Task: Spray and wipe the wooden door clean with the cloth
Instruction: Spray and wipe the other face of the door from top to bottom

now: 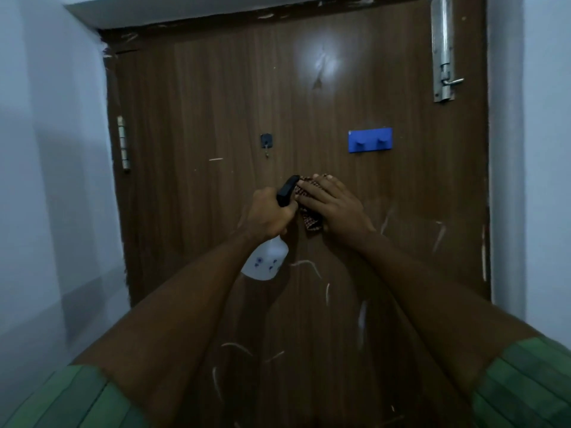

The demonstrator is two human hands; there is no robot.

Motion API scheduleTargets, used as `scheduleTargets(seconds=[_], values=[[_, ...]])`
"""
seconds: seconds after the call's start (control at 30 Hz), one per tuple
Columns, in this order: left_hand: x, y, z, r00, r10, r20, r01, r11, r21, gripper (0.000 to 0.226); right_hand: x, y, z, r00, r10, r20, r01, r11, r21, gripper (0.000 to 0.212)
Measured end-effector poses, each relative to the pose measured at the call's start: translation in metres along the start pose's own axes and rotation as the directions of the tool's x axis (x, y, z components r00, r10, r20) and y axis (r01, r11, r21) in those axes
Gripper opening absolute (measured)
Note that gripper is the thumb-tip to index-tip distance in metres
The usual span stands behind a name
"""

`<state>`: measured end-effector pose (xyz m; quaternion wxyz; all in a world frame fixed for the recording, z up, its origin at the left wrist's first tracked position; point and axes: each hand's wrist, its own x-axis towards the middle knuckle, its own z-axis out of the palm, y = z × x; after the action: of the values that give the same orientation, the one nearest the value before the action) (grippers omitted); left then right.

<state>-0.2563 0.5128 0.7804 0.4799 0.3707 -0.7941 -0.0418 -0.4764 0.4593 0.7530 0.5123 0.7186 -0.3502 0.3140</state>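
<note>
Wooden door fills the view, with pale scratches low on it. At its middle, the left hand grips a white spray bottle. Just beside it, the right hand presses a checked cloth flat against the door, under a blue hook rack.

- Cloth: between right hand and door.
- Spray bottle: in left hand, left of cloth.
- Hook rack: above the hands.
</note>
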Motion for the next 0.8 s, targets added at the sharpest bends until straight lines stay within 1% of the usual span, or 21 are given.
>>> scheduleTargets(seconds=[0.07,0.13,0.2,0.3,0.37,0.47,0.53,0.6,0.67,0.7,0.8], values=[[0.005,0.007,0.018,1.0,-0.002,0.0,0.002,1.0,0.001,0.019,-0.013,0.013,-0.008,0.999,0.013,-0.038,-0.013,1.0,0.002,0.067],[0.013,0.017,0.037,0.999,0.017,0.048,-0.017,1.0,0.008,0.022,-0.028,0.029,-0.019,0.999,0.033,-0.021,-0.033,0.999,-0.024,0.063],[0.02,0.031,0.057,0.995,0.029,0.099,-0.027,0.999,-0.023,0.023,-0.044,0.049,-0.031,0.998,0.061,-0.003,-0.061,0.997,-0.052,0.061],[0.03,0.049,0.08,0.992,0.012,0.125,-0.006,0.999,-0.051,0.025,-0.063,0.078,-0.048,0.993,0.109,-0.04,-0.111,0.993,-0.034,0.056],[0.036,0.065,0.101,0.988,0.01,0.151,0.001,0.998,-0.07,0.025,-0.084,0.103,-0.061,0.98,0.194,-0.048,-0.195,0.981,-0.019,0.058],[0.037,0.088,0.132,0.982,0.042,0.185,-0.022,0.994,-0.107,0.024,-0.12,0.14,-0.078,0.939,0.337,-0.07,-0.337,0.942,0.011,0.063],[0.038,0.101,0.148,0.976,0.071,0.205,-0.044,0.99,-0.13,0.024,-0.138,0.16,-0.087,0.933,0.357,-0.052,-0.355,0.934,0.039,0.058],[0.039,0.111,0.163,0.97,0.062,0.234,-0.029,0.989,-0.142,0.024,-0.148,0.175,-0.093,0.943,0.333,-0.025,-0.331,0.942,0.056,0.053],[0.038,0.119,0.176,0.969,0.027,0.244,0.01,0.989,-0.15,0.03,-0.153,0.183,-0.094,0.94,0.34,-0.033,-0.336,0.937,0.098,0.048],[0.035,0.123,0.183,0.969,0.003,0.248,0.037,0.986,-0.16,0.031,-0.157,0.183,-0.093,0.928,0.369,-0.05,-0.36,0.923,0.135,0.045],[0.025,0.128,0.2,0.969,-0.052,0.243,0.1,0.976,-0.191,0.032,-0.167,0.174,-0.088,0.853,0.504,-0.135,-0.452,0.843,0.29,0.042]])
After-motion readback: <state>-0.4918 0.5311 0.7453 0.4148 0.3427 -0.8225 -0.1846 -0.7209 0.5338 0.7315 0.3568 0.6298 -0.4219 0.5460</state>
